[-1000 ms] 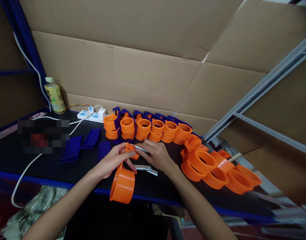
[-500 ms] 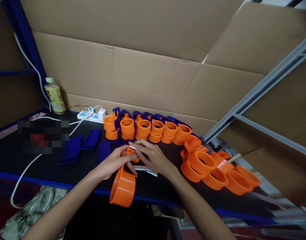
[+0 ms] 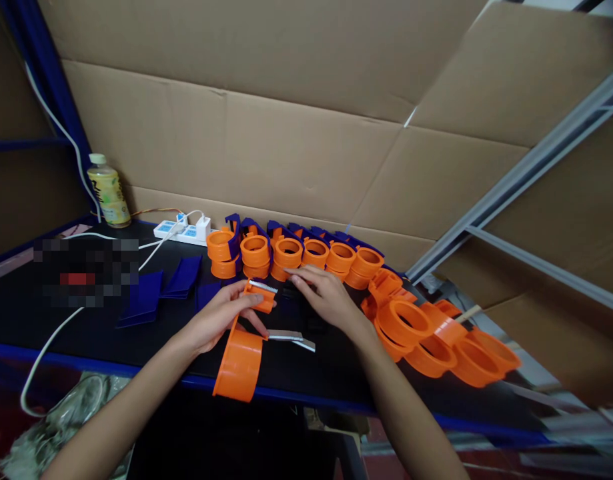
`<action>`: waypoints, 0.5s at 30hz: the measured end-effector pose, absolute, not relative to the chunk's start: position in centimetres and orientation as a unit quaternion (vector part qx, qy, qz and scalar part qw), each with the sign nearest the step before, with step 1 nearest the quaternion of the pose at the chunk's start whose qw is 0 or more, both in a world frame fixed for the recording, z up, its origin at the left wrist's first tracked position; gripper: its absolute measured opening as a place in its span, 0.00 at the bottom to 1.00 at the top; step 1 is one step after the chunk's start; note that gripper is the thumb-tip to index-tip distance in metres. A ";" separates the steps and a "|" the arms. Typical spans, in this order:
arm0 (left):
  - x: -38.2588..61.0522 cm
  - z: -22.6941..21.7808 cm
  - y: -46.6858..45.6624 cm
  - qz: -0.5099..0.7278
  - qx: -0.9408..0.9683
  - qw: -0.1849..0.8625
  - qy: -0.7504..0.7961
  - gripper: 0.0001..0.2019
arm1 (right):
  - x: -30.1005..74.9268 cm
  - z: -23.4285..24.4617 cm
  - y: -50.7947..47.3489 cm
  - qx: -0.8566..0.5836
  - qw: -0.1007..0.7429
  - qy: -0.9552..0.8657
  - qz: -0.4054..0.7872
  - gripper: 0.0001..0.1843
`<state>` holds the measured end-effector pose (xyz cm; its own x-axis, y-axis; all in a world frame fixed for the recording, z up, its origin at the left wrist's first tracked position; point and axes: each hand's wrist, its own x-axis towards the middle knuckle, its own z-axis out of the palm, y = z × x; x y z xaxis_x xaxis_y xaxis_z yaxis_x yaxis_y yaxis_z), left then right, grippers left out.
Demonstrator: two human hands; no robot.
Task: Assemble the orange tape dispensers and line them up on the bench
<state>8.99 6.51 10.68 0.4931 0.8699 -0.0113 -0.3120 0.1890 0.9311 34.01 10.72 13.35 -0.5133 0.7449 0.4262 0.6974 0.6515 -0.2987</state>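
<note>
My left hand (image 3: 221, 319) is closed around the orange plastic tape dispenser (image 3: 239, 365), whose wide ring hangs below the fingers near the table's front edge. Along the dispenser's upper end lies a serrated metal blade (image 3: 263, 287). My right hand (image 3: 326, 297) is apart from it, to the right, with its fingers stretched out over small dark parts (image 3: 292, 293) that are hard to make out. I see nothing between those fingers. Loose metal blades (image 3: 286, 335) lie on the black table just below and between the hands.
Orange dispensers with blue parts (image 3: 289, 250) stand in a stacked row at the back. More orange dispensers (image 3: 431, 350) are piled on the right. Blue plates (image 3: 142, 300) lie at left, near a white power strip (image 3: 181, 232), cables and a bottle (image 3: 109, 193).
My right hand has let go of the blade at the dispenser's end and moved right and slightly up. My left hand has shifted a little left with the dispenser, and the blade now shows.
</note>
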 end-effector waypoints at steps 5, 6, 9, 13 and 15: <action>8.1 11.0 6.6 0.444 0.459 0.711 0.294 0.15 | 34.8 13.0 11.3 -0.445 0.141 -0.884 -0.019 0.14; 8.0 11.0 6.7 0.444 0.458 0.712 0.294 0.15 | 34.8 12.8 11.4 -0.450 0.116 -0.885 -0.024 0.13; 8.1 11.0 6.7 0.442 0.455 0.716 0.290 0.14 | 34.7 12.1 11.7 -0.473 0.064 -0.878 -0.039 0.14; 8.2 11.0 6.7 0.444 0.450 0.718 0.292 0.14 | 34.7 11.4 12.1 -0.492 0.047 -0.868 -0.046 0.14; 8.3 11.0 6.7 0.443 0.450 0.719 0.292 0.13 | 34.7 11.1 12.2 -0.502 0.043 -0.862 -0.051 0.14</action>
<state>8.26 6.65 11.04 0.4368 0.8993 -0.0209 -0.3744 0.2029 0.9048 34.67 12.19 11.12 -0.4927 0.8612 0.1243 0.8699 0.4912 0.0450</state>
